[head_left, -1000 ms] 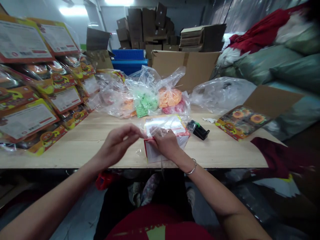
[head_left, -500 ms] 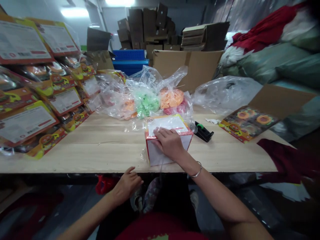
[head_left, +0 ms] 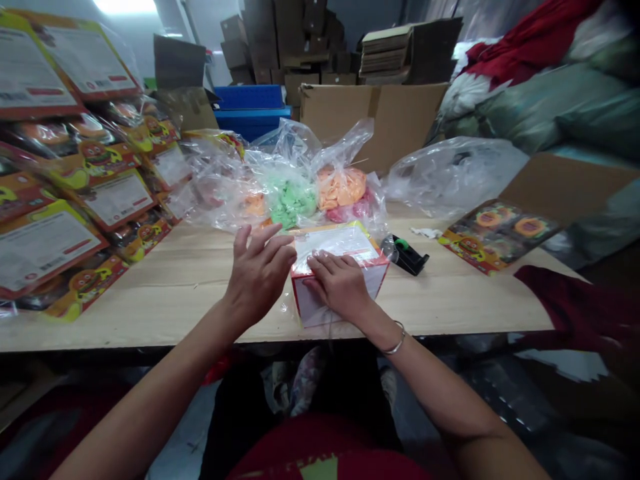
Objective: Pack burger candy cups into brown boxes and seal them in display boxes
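A small boxed packet with a white label and red and yellow edges sits in a clear wrap at the near edge of the wooden table. My right hand lies flat on its top, fingers stretched out and pressing down. My left hand hovers just left of the packet with its fingers spread, the fingertips touching the packet's left side. It holds nothing.
Clear bags of orange, green and pink pieces lie behind the packet. A black tape dispenser sits to its right. Stacked printed packets fill the left; a printed card and an open carton lie right. An empty clear bag sits behind.
My left hand dropped below the table edge, then came back up beside the packet with its fingers spread. My right hand stayed flat on the packet.
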